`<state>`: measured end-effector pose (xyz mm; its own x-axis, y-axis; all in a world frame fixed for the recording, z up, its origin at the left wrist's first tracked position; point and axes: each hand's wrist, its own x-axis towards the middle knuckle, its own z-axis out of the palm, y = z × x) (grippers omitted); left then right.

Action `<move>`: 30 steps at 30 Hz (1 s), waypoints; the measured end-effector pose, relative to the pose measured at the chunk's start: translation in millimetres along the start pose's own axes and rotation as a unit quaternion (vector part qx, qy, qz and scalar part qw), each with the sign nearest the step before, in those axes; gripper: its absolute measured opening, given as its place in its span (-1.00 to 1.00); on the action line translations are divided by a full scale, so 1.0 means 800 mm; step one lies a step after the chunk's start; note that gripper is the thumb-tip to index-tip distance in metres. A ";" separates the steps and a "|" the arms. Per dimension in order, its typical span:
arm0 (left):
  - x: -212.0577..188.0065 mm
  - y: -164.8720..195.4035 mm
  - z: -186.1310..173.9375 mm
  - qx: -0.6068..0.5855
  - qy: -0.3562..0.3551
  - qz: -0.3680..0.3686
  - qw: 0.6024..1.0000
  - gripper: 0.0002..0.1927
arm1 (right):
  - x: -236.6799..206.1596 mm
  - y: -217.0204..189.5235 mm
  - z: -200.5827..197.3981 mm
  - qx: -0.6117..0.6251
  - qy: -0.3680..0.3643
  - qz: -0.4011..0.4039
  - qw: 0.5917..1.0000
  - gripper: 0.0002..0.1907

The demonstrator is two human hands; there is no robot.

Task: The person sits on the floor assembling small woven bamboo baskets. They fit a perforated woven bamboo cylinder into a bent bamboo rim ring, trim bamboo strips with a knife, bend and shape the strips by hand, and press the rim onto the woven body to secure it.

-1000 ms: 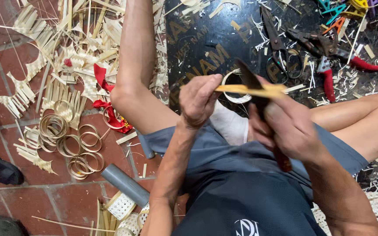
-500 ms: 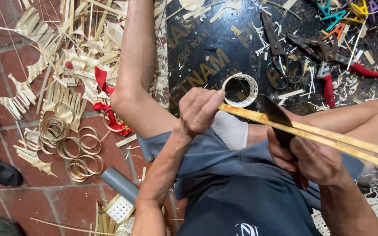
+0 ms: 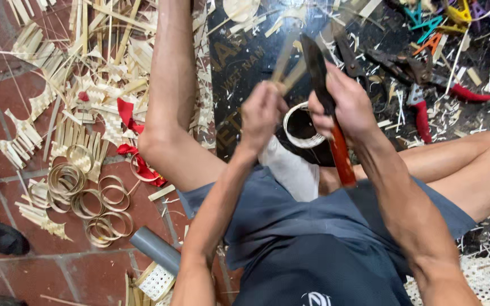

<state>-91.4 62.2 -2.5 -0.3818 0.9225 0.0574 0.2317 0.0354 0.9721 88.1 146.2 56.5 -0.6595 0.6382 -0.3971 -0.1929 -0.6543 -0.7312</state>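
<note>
1. Red floor tiles (image 3: 86,272) lie strewn with bamboo scraps (image 3: 80,68) and thin rings (image 3: 94,207), all left of the knife (image 3: 327,107).
2. Left hand (image 3: 262,113) is pinched shut on the strip (image 3: 284,62), now swung upright from lying level, just left of the knife.
3. Right hand (image 3: 350,105) is clenched round the knife, blade raised against the strip; splitting looks underway.
4. Below the knife sits 1 hoop (image 3: 304,126).

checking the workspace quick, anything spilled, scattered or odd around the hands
Yes: bamboo offcuts and shavings are strewn across the tile floor and the dark mat. Red-handled pliers lie loose among them. The left hand and right hand hold a strip and a knife.
</note>
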 end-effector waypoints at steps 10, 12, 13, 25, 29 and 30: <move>0.144 -0.065 -0.058 0.333 0.219 0.269 0.877 -0.80 | 0.070 0.003 -0.040 -0.073 0.097 -0.046 0.992 -0.63; 0.113 -0.048 -0.060 0.286 0.141 0.254 0.913 -0.88 | 0.066 -0.013 -0.053 -0.075 0.182 -0.086 0.977 -0.63; 0.091 -0.039 -0.058 0.279 0.105 0.261 0.918 -0.88 | 0.061 -0.026 -0.062 0.017 0.171 -0.113 0.979 -0.57; -0.016 0.082 -0.015 0.120 -0.186 0.165 0.961 -0.69 | -0.075 -0.050 -0.029 -0.300 0.127 -0.238 0.915 -0.80; -0.018 0.120 0.008 -0.165 -0.296 0.034 0.940 -0.81 | -0.137 -0.043 -0.004 -0.220 0.052 -0.201 0.953 -0.69; -0.018 0.125 0.009 -0.180 -0.306 0.024 0.934 -0.80 | -0.154 -0.047 -0.005 -0.182 0.061 -0.200 0.961 -0.57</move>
<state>-56.4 54.8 92.5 0.2303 0.9706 0.0693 -0.1235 -0.0415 0.9915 179.2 93.9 130.6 -0.4918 0.8661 -0.0897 -0.1313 -0.1756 -0.9757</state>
